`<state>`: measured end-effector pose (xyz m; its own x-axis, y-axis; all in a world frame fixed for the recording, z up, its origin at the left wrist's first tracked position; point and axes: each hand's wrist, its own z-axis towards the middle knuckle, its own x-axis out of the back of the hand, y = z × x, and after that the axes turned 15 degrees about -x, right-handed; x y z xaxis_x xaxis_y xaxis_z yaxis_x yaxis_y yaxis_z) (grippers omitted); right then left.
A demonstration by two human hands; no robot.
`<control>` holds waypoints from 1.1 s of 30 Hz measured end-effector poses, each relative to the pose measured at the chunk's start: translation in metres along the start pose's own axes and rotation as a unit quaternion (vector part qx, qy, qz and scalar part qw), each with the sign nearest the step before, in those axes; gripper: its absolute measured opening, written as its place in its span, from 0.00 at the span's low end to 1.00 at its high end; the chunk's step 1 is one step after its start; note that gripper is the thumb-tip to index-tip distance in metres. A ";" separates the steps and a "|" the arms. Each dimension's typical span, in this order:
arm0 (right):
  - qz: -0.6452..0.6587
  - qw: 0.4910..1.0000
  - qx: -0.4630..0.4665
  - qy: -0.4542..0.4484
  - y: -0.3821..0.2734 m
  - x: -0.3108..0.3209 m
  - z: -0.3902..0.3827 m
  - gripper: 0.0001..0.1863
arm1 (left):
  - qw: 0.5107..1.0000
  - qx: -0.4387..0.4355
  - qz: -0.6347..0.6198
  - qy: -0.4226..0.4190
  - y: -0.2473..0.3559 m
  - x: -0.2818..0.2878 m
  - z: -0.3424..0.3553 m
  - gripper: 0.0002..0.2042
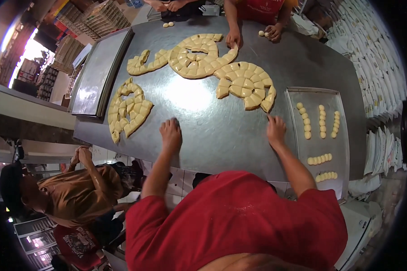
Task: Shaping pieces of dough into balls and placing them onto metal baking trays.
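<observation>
While leaning over the steel table point(221, 144), reaches forward with both bare forearms, with elbows spread wide. Holds the left hand point(171, 134) back upward, with fingers bent and close together; cannot tell whether pressed on the metal or closed on anything. Points the right hand point(276, 130) at the near tip of the right-hand dough sheet point(242, 73), with the forefinger ahead and the others curled; cannot tell whether touching.

Has that sheet, cut into small glossy blocks, lying flat just ahead of the right hand, and the left dough ring point(141, 110) beyond the left hand, off to its left. Farther off, faces the big dough coil point(190, 70), with a co-worker's hand point(233, 39) at its right end. To the right, has a shallow tray point(312, 147) bearing dough balls point(322, 122) in three lengthwise and two crosswise rows; to the left, stacked baking trays point(99, 72). Past the table's right edge, meets piled white sacks point(368, 54).

Sees pale lettering on a far co-worker's red top point(260, 6) and on a dark red shirt point(79, 241) at lower left; finds any print on the sacks too small to read.
</observation>
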<state>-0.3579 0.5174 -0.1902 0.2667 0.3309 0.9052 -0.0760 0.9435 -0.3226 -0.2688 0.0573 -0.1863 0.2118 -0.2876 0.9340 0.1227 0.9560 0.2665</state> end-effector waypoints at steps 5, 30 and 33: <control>0.228 0.963 0.106 -0.095 -0.020 -0.028 -0.052 0.16 | 0.997 0.011 -0.072 0.025 0.062 -0.029 -0.042 0.12; 0.102 0.986 -0.122 -0.044 0.003 0.012 -0.093 0.21 | 0.991 -0.014 -0.123 0.050 -0.003 0.016 -0.060 0.20; 0.129 0.985 -0.111 -0.012 0.004 0.019 -0.109 0.25 | 0.950 0.103 -0.294 -0.033 -0.017 0.040 -0.065 0.25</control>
<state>-0.2485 0.5255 -0.2044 0.2434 0.5619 0.7906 0.0741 0.8019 -0.5928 -0.1995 0.0260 -0.1688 0.1026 -0.7769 0.6212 0.0078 0.6251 0.7805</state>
